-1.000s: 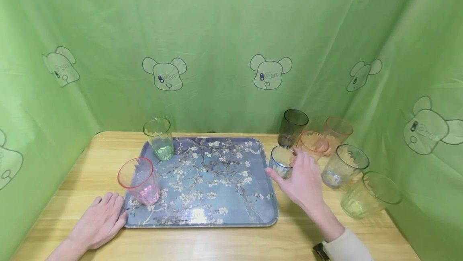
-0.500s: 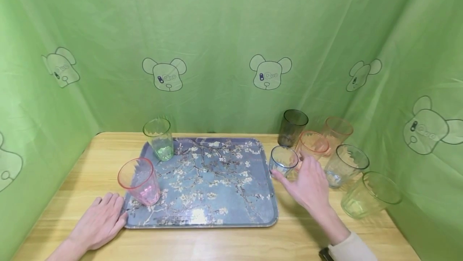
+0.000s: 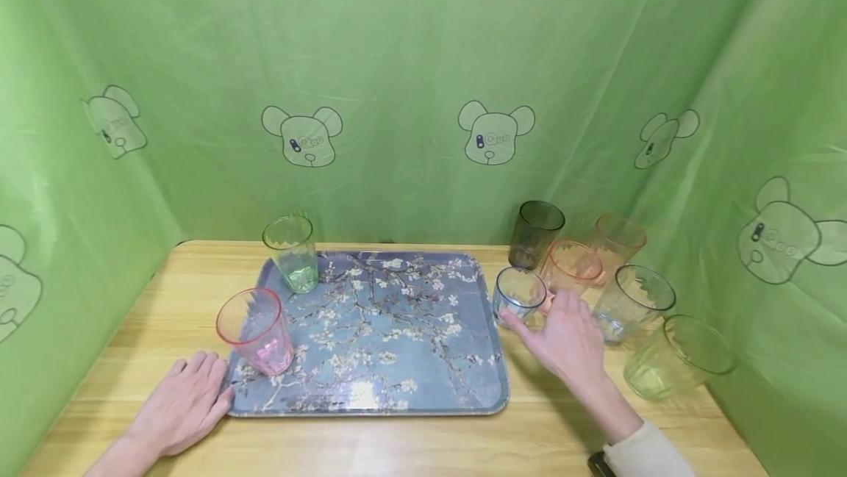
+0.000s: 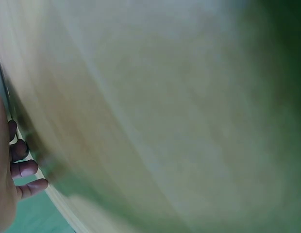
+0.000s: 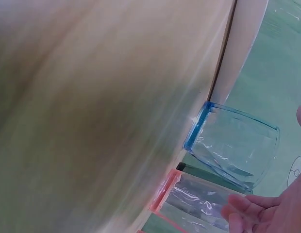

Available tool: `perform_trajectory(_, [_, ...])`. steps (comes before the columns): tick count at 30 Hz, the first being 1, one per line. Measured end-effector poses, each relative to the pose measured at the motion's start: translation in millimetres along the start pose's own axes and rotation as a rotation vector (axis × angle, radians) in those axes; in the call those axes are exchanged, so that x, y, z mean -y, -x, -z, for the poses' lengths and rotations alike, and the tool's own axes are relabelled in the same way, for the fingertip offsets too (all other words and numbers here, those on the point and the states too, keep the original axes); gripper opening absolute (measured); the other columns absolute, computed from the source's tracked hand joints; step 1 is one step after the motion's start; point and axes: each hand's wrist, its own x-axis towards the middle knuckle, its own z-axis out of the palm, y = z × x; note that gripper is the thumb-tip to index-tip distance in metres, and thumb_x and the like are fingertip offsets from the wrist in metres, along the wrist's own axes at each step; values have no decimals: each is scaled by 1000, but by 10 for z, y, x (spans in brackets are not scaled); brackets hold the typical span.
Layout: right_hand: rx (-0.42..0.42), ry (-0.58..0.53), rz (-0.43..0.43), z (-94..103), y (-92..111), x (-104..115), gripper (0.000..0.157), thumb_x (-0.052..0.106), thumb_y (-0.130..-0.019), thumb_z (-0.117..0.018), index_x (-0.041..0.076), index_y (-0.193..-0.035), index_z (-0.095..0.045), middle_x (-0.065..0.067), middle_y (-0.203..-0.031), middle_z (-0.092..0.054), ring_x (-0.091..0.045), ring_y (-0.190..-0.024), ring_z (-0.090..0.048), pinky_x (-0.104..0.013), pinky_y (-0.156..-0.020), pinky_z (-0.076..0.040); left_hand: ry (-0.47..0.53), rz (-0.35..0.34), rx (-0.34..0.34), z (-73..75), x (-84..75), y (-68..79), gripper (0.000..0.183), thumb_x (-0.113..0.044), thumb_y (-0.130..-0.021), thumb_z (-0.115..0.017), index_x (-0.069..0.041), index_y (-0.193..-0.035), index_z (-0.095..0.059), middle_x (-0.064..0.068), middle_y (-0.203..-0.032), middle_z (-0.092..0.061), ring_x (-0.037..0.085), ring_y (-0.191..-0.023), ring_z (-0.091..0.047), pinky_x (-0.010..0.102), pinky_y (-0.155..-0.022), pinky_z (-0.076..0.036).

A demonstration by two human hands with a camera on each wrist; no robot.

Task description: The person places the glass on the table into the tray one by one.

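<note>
My right hand [image 3: 565, 337] is just to the right of a small clear glass with a blue rim [image 3: 509, 309], its thumb reaching toward the glass's near side. In the right wrist view this blue-tinted glass [image 5: 238, 141] stands apart from the fingers [image 5: 245, 208], which overlap a pink-tinted glass [image 5: 189, 199]. The blue-rimmed glass is upright at the right edge of a blossom-patterned tray [image 3: 397, 337]. My left hand [image 3: 185, 403] lies flat on the table by the tray's lower left corner, thumb at its edge. On the tray stand a pink glass [image 3: 273, 352] and a green glass [image 3: 301, 275].
Right of the tray stand a dark grey glass [image 3: 529, 242], an orange-pink glass [image 3: 562, 271], a paler orange glass [image 3: 618, 242], a clear bluish glass [image 3: 612, 323] and a yellow-green glass [image 3: 651, 378]. A green curtain [image 3: 397, 190] encloses the wooden table [image 3: 370, 447].
My right hand has drawn back from the blue-rimmed glass, to the right and slightly toward me; the glass stays beside the tray. The left hand has not moved.
</note>
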Motion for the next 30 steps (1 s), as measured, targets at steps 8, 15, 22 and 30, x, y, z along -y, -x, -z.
perform_trajectory(8, [51, 14, 10, -6, -37, -11, 115, 89, -85, -52, -17, -130, -52, -32, -112, -61, -44, -97, -61, -59, -78, -55, 2, -2, -11, 9, 1, -13, 24, -36, -88, -57, -13, -91, -50, -1, -82, -43, 18, -78, -44, 37, -70, -39])
perform_trajectory(15, [89, 10, 17, -22, -75, -10, 119, 89, -86, -49, -19, -137, -48, -38, -122, -60, -53, -110, -60, -66, -87, -53, 1, -3, -15, 7, 0, -10, 24, -36, -89, -57, -13, -91, -50, -1, -82, -44, 18, -79, -44, 37, -69, -39])
perform_trajectory(22, [93, 7, 5, -43, -109, -3, 116, 88, -86, -51, -18, -133, -50, -37, -117, -62, -49, -105, -63, -63, -81, -55, 1, -4, -16, 6, -5, -9, 24, -36, -89, -57, -13, -91, -50, -1, -82, -43, 17, -78, -43, 36, -69, -39])
perform_trajectory(30, [93, -10, 3, -41, -119, 7, 118, 88, -86, -50, -17, -138, -47, -40, -124, -60, -54, -112, -62, -67, -86, -55, 5, -3, -17, 4, -5, 1, 24, -36, -89, -58, -14, -91, -50, -1, -82, -43, 17, -79, -43, 36, -69, -38])
